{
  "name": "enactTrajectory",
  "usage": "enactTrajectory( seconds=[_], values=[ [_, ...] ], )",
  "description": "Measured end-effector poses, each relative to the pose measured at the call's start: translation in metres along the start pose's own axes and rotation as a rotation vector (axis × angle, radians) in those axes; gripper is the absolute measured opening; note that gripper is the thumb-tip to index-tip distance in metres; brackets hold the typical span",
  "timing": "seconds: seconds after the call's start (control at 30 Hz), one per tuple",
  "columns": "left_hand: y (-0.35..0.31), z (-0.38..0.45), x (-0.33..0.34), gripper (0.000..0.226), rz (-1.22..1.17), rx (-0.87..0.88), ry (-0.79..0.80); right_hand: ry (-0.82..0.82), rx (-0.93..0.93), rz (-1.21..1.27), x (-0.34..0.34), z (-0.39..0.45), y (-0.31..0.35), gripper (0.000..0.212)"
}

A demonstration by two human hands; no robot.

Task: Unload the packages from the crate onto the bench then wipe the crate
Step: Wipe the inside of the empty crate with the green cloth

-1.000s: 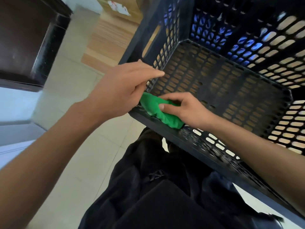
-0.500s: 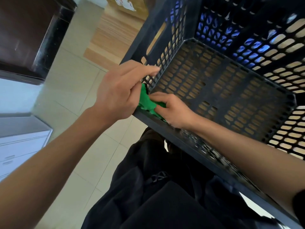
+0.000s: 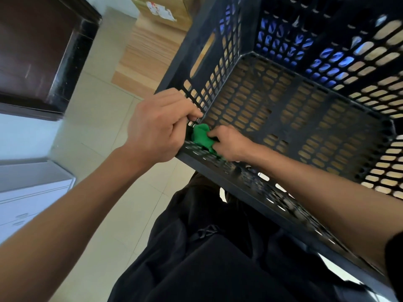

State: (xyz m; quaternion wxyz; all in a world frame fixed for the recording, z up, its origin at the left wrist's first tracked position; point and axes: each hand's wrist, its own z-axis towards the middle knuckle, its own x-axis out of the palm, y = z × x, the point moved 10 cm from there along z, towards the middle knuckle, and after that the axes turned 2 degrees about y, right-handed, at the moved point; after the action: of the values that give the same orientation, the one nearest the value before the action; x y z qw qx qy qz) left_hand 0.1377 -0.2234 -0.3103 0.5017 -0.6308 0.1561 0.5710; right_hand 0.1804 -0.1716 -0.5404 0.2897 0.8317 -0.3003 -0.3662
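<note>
A black perforated plastic crate (image 3: pixel 287 118) fills the right of the view, with nothing inside it. My left hand (image 3: pixel 159 129) grips the crate's near left corner, fingers curled over the rim. My right hand (image 3: pixel 229 144) is inside the crate at that same corner, pressing a bunched green cloth (image 3: pixel 201 137) against the inner wall. The cloth is partly hidden between the two hands. Blue shapes (image 3: pixel 283 42) show through the far wall's holes; I cannot tell what they are.
The wooden bench (image 3: pixel 150 51) lies under and beyond the crate, with a cardboard box (image 3: pixel 161 7) at its far end. A dark cabinet (image 3: pixel 41 51) stands at the left and white drawers (image 3: pixel 26 201) at the lower left. Pale floor tiles and my dark trousers (image 3: pixel 196 258) are below.
My right hand has slid the green cloth left along the near wall into the corner. My left hand's fingers have curled down onto the rim.
</note>
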Motion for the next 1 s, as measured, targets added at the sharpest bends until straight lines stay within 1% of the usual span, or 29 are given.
enactTrajectory(
  seconds=[0.1, 0.13, 0.23, 0.33, 0.4, 0.47, 0.53, 0.6, 0.67, 0.73, 0.8, 0.83, 0.9, 1.0],
  values=[
    [0.000, -0.001, -0.001, 0.029, 0.006, 0.014, -0.014, 0.014, -0.128, 0.079, -0.024, -0.030, 0.027, 0.047],
    [0.000, 0.000, -0.002, 0.030, 0.007, 0.014, -0.018, 0.015, -0.168, 0.096, -0.031, -0.040, 0.036, 0.049],
    [-0.003, 0.000, -0.002, 0.030, 0.013, 0.013, -0.006, 0.019, -0.214, 0.242, -0.045, -0.065, 0.044, 0.041],
    [-0.004, 0.001, -0.002, 0.031, 0.024, 0.007, 0.008, 0.049, -0.157, 0.398, -0.051, -0.085, 0.031, 0.033],
    [-0.003, 0.002, -0.002, 0.032, 0.031, -0.010, 0.015, 0.030, -0.115, 0.448, -0.058, -0.093, 0.021, 0.030],
    [-0.005, 0.003, -0.002, 0.034, 0.028, -0.039, 0.039, -0.086, -0.073, 0.452, -0.077, -0.102, 0.008, 0.026],
    [-0.011, 0.009, -0.004, 0.035, -0.017, -0.050, 0.053, -0.225, -0.048, 0.405, -0.103, -0.114, 0.000, 0.032],
    [-0.025, 0.023, -0.008, 0.033, -0.084, -0.031, 0.037, -0.337, -0.046, 0.361, -0.128, -0.131, 0.002, 0.035],
    [-0.036, 0.045, -0.010, 0.029, -0.159, -0.048, 0.018, -0.448, -0.068, 0.322, -0.154, -0.151, 0.009, 0.036],
    [-0.039, 0.066, -0.004, 0.028, -0.220, -0.123, 0.032, -0.566, -0.112, 0.299, -0.176, -0.171, 0.020, 0.040],
    [-0.037, 0.083, 0.005, 0.030, -0.279, -0.223, 0.024, -0.723, -0.132, 0.321, -0.195, -0.196, 0.026, 0.041],
    [-0.035, 0.088, 0.008, 0.031, -0.338, -0.287, 0.010, -0.806, -0.134, 0.338, -0.204, -0.209, 0.027, 0.041],
    [-0.035, 0.094, 0.017, 0.036, -0.528, -0.404, 0.007, -0.953, -0.131, 0.339, -0.215, -0.231, 0.028, 0.041],
    [-0.050, 0.099, 0.035, 0.048, -0.813, -0.465, 0.097, -1.098, -0.143, 0.279, -0.221, -0.254, 0.034, 0.044]
  ],
)
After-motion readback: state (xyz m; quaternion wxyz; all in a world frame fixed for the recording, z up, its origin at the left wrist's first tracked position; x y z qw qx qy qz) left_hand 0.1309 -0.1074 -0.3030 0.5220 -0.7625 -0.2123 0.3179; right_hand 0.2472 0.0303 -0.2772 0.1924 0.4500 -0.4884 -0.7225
